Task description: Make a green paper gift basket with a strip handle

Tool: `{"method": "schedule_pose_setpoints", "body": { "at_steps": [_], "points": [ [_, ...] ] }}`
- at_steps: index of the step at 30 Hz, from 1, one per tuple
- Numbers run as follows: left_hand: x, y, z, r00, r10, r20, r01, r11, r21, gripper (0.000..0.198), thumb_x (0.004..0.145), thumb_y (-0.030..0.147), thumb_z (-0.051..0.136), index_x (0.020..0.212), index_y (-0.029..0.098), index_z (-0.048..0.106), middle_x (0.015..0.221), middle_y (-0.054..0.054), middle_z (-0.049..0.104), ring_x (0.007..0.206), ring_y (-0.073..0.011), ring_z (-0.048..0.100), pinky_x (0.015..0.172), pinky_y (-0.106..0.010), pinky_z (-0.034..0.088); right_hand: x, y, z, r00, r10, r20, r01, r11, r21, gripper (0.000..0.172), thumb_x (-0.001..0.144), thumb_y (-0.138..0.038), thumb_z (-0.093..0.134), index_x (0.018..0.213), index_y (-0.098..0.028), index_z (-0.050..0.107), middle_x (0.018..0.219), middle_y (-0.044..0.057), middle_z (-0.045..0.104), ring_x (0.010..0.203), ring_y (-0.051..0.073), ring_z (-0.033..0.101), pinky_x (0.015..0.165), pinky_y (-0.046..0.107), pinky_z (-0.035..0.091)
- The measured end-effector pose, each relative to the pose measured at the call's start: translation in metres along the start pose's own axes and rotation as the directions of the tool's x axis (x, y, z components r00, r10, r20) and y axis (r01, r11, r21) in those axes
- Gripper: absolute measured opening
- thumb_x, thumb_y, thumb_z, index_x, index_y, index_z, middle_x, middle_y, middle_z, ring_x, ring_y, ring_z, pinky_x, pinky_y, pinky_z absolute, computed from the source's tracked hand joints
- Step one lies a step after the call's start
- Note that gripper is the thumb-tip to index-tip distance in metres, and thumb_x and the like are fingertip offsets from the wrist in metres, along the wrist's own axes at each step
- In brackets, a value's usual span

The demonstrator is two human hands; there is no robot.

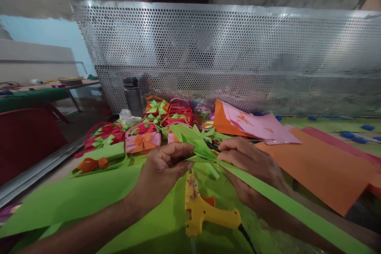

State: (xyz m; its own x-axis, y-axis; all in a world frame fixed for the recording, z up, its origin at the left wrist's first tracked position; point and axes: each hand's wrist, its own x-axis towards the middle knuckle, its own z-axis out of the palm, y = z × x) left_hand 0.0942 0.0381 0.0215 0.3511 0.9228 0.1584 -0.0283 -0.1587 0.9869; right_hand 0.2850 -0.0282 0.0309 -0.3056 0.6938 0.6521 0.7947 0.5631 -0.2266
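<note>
My left hand (168, 162) is closed in a pinch on a light green paper or felt strip (268, 194). My right hand (253, 162) is curled round the same strip, whose long end trails over my right forearm to the lower right. Between the hands rises a folded green piece (190, 139). A dark tool with a yellow edge (212, 147) shows beside my right fingertips, mostly hidden. Just below the hands a yellow glue gun (202, 210) lies on green sheet material, its nozzle pointing away from me and its orange trigger visible.
Small pink bags (143, 142) and red ones with bows stand behind my left hand. A grey bottle (133, 97) is at the back. Orange sheets (321, 162) and pink sheets (256, 125) lie at right. A perforated metal screen (232, 59) closes the far side.
</note>
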Motion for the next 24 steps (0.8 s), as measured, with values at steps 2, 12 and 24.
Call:
{"method": "schedule_pose_setpoints", "body": {
  "at_steps": [2, 12, 24],
  "points": [
    [-0.001, 0.0, 0.001, 1.0, 0.006, 0.004, -0.006, 1.0, -0.023, 0.025, 0.06, 0.01, 0.07, 0.083, 0.019, 0.064, 0.082, 0.001, 0.069, 0.078, -0.0122, 0.064, 0.068, -0.019, 0.05, 0.0, 0.0, 0.001, 1.0, -0.015, -0.014, 0.015, 1.0, 0.01, 0.013, 0.083, -0.013, 0.047, 0.086, -0.022, 0.056, 0.098, 0.004, 0.056, 0.087, 0.017, 0.055, 0.071, 0.031, 0.044],
    [-0.001, -0.007, 0.006, 0.98, -0.196, 0.044, 0.201, 0.966, -0.162, 0.028, 0.057, 0.013, 0.073, 0.084, 0.014, 0.063, 0.078, -0.001, 0.067, 0.069, -0.0124, 0.06, 0.067, -0.025, 0.045, 0.002, 0.001, 0.01, 0.99, -0.019, -0.139, 0.021, 1.0, 0.01, 0.016, 0.076, -0.008, 0.049, 0.083, -0.02, 0.057, 0.095, 0.005, 0.059, 0.087, 0.018, 0.056, 0.072, 0.031, 0.045],
    [-0.004, -0.009, 0.01, 0.965, -0.181, 0.192, 0.204, 0.973, -0.106, 0.013, 0.066, 0.021, 0.067, 0.073, 0.011, 0.066, 0.062, -0.001, 0.061, 0.057, -0.0125, 0.053, 0.061, -0.028, 0.042, 0.01, -0.009, 0.012, 0.992, 0.013, -0.128, -0.008, 0.999, 0.044, 0.015, 0.078, -0.008, 0.047, 0.07, -0.018, 0.055, 0.088, 0.006, 0.059, 0.081, 0.017, 0.057, 0.069, 0.03, 0.045]
  ]
}}
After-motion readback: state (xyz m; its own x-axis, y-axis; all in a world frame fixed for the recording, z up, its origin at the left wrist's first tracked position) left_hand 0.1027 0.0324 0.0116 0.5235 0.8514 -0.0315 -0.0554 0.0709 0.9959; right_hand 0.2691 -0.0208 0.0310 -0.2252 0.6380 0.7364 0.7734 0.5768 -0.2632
